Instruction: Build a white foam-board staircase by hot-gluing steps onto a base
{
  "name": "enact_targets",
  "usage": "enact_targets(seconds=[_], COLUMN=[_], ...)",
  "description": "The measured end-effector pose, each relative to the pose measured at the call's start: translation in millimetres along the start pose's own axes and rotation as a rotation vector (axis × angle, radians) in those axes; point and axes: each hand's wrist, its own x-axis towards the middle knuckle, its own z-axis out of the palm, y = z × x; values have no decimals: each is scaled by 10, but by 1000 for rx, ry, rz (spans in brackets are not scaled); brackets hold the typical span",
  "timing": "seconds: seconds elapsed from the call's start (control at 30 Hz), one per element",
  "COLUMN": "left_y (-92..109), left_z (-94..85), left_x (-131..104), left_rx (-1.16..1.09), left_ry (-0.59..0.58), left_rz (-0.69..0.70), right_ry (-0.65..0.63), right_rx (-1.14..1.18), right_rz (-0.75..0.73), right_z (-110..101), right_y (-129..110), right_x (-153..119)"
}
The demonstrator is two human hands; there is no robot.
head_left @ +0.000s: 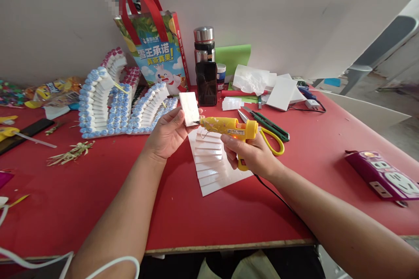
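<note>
My left hand is closed on a small white rectangular block, held up above the table. In my right hand is a yellow hot glue gun, gripped by its handle, a small orange light showing near my thumb. Its nozzle meets the lower right corner of the block; whether glue is coming out cannot be made out. Below, a white sheet lies on the table, bearing a fanned, stair-like row of white strips. Yellow-handled scissors lie just beyond my right hand.
Blue-and-white stacked craft pieces stand at the left, by a printed bag. A steel flask and a phone stand at the back. A green cutter and purple power strip lie to the right.
</note>
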Motion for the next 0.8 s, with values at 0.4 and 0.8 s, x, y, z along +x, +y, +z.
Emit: enact_targets(seconds=[0.4, 0.8], left_y=[4, 22], left_z=[2, -41], left_x=[19, 54], left_rx=[-21, -85], left_ry=[16, 64], left_rz=[10, 32], right_ry=[-5, 172], right_rx=[-63, -94], right_rz=[-3, -29], right_z=[-3, -450], right_y=[9, -191], right_x=[-11, -96])
